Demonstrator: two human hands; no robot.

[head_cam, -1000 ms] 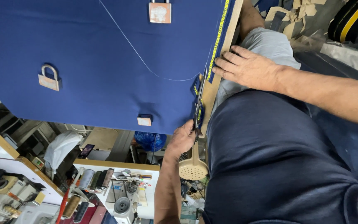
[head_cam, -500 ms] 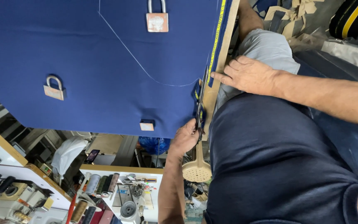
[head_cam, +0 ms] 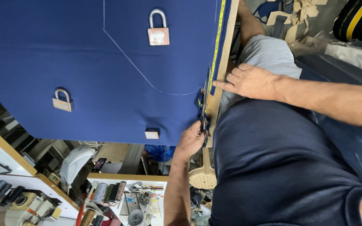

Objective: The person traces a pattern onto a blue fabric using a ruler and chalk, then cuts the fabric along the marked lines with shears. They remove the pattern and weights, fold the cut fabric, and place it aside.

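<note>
A large navy cloth lies spread on a table, with a thin chalk line curving across it to the near edge. My left hand grips dark scissors at that edge, blades pointing along the cloth where the chalk line ends. My right hand lies flat, fingers apart, on the wooden table edge just beyond the scissor tips. A yellow measuring tape runs along that edge.
Two padlocks and a small block rest on the cloth as weights. Below the table stand a shelf of thread spools, a sewing machine and a perforated round object. Cloth scraps lie on the floor.
The view has shifted, so the cloth and padlocks sit lower in the frame. My right hand has slid along the table edge toward the scissors. My left hand stays on the scissors.
</note>
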